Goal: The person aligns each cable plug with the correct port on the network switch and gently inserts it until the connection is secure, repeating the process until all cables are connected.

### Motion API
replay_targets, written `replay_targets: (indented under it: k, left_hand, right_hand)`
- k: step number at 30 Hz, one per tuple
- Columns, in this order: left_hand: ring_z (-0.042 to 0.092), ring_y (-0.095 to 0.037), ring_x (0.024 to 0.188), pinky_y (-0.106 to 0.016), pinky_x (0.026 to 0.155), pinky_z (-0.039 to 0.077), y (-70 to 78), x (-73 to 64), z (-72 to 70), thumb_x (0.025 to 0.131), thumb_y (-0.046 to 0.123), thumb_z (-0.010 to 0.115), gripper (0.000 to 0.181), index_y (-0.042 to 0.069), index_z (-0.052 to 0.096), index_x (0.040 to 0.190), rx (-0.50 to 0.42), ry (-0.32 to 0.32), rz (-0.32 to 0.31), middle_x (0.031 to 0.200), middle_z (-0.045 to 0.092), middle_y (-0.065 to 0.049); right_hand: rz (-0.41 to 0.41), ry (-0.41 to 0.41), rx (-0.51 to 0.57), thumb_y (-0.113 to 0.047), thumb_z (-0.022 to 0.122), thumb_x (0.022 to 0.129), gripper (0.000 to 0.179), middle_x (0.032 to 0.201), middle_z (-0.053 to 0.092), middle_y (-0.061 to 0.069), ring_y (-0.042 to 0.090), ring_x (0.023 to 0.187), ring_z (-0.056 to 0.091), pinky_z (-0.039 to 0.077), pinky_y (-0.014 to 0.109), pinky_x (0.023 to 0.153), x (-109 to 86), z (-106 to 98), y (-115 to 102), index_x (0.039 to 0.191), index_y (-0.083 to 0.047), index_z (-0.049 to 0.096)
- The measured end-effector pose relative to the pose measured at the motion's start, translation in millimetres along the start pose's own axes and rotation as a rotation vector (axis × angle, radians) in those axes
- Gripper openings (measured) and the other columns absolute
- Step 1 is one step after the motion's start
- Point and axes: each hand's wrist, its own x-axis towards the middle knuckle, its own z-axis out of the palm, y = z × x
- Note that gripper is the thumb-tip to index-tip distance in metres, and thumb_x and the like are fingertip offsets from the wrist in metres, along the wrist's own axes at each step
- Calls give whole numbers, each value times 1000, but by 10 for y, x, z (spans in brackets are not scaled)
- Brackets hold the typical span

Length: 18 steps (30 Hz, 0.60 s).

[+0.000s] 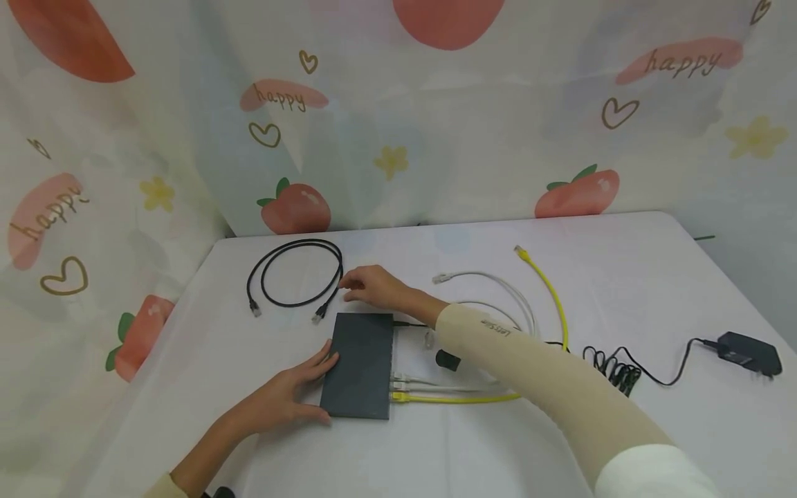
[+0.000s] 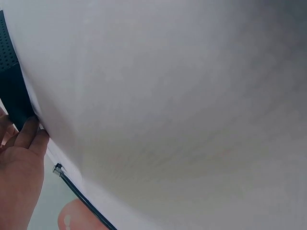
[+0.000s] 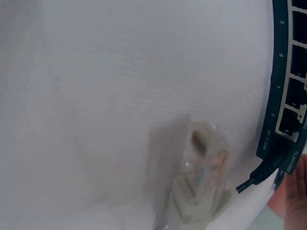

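Observation:
A dark grey network switch (image 1: 359, 366) lies flat, its port side facing right. My left hand (image 1: 289, 395) holds it at the left: fingers along the edge, thumb at the near corner. In the left wrist view, bent fingers (image 2: 29, 136) meet the switch's edge (image 2: 17, 96). Beyond the switch, my right hand (image 1: 376, 287) is at the right side of a looped black network cable (image 1: 299, 304), fingers loosely bent and overlapping the loop. The right wrist view shows numbered ports (image 3: 297, 88) and a black power plug (image 3: 268, 165) in the switch.
White cables (image 1: 436, 387) and a yellow cable (image 1: 461, 399) run right from the ports. Their other ends, a white plug (image 1: 442, 278) and a yellow plug (image 1: 520, 251), lie toward the back. A power adapter (image 1: 749, 353) with a bundled cord (image 1: 619, 373) lies at right.

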Motion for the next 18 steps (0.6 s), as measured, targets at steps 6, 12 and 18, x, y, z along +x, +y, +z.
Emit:
replay_targets:
  k: [6,12,18]
  left_hand:
    - [13,-24,140,-49,106,24,7,1,1,74,40,76,91,13,30,148,-9,3,6,156,8,-2]
    - [12,-24,140,-48,107,23,21,-9,-5,75,39,77,91,14,30,148,-30,0,0,156,8,-1]
    - [14,-24,140,-49,106,24,11,-10,-8,75,42,76,91,14,30,148,-15,-1,-8,156,8,-1]
  right_hand:
    - [-35,-26,-37,-12,67,88,28,107,65,9,19,97,60,47,25,84,10,60,1,113,0,65]
    - [-49,-30,-61,-12,66,89,26,106,65,9,17,97,60,47,25,84,55,112,-2,112,0,66]
    - [-36,-58,-69,-13,66,90,26,109,64,8,17,100,58,46,25,85,132,101,3,113,-2,66]
